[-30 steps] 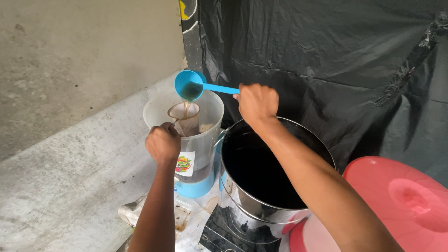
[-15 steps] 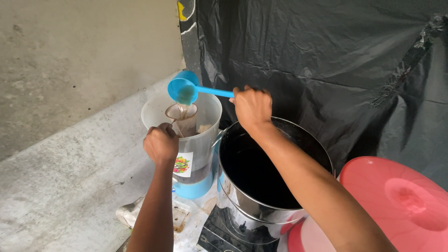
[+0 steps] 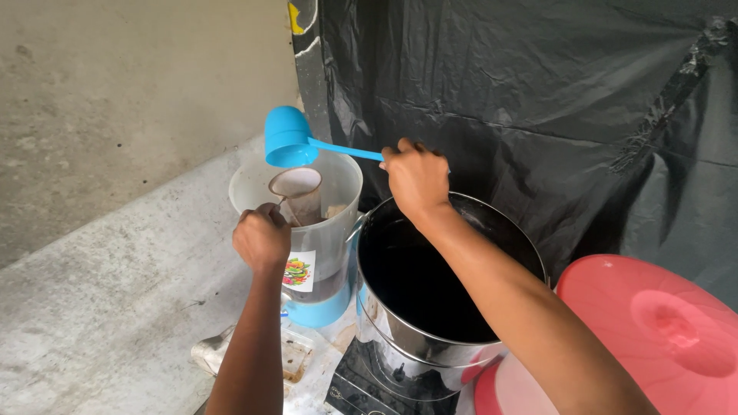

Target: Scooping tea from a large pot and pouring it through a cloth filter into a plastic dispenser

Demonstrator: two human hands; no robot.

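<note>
My right hand (image 3: 416, 179) grips the handle of a blue ladle (image 3: 287, 139), whose bowl is tipped over a brown-stained cloth strainer (image 3: 298, 188). My left hand (image 3: 262, 237) holds the strainer by its handle inside a translucent plastic pitcher (image 3: 336, 223) with a blue base and a colourful sticker. To the right of the pitcher stands a large steel pot (image 3: 430, 338) filled with dark liquid, set on a black cooktop (image 3: 361, 388).
Black plastic sheeting (image 3: 538, 100) hangs behind the pot. A red plastic lid (image 3: 653, 330) lies at the lower right. A stained cloth (image 3: 223, 355) sits near the pitcher's base on the grey concrete ledge (image 3: 100, 307).
The ladle has tipped further down over the strainer and emptied its dark liquid. Both hands stay in roughly the same place.
</note>
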